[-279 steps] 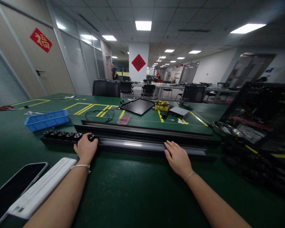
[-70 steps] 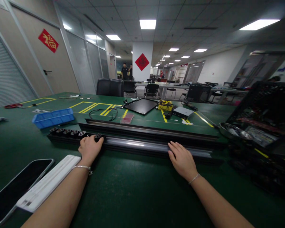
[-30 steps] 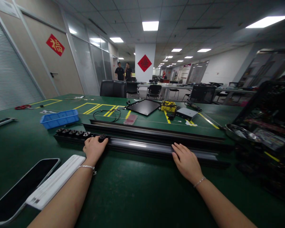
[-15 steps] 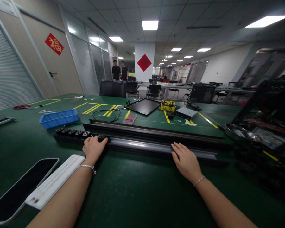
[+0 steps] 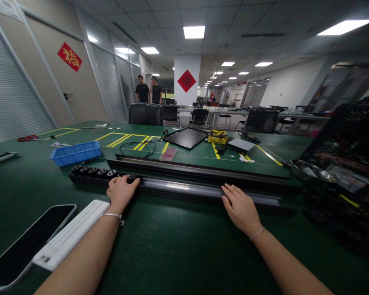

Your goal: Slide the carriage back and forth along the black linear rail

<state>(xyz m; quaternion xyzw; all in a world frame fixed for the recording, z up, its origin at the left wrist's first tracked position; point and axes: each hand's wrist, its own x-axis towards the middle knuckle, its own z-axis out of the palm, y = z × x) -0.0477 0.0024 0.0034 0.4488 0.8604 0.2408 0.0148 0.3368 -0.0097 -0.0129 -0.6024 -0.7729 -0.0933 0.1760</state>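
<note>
A long black metal rail point(image 5: 178, 187) lies across the green table, with a shiny channel along its top. Several small black blocks with metallic tops point(image 5: 94, 170) sit in a row at its left end. My left hand point(image 5: 120, 191) is closed around a small dark block point(image 5: 132, 178) on the rail, its fingertips partly hidden. On the rail's right half rests my right hand point(image 5: 240, 209), fingers stretched out and nothing gripped. Just behind lies a second long black rail point(image 5: 203, 169).
A phone point(image 5: 27, 241) and a white case point(image 5: 72, 233) lie by my left forearm. Beyond the rails are a blue bin point(image 5: 76, 153), a black panel point(image 5: 186, 138) and a grey box point(image 5: 241, 146). At right stands a metal bowl point(image 5: 313, 171). Two people point(image 5: 149, 90) stand far back.
Both hands and the rails stay in place. The two people in the background have shifted slightly to the left.
</note>
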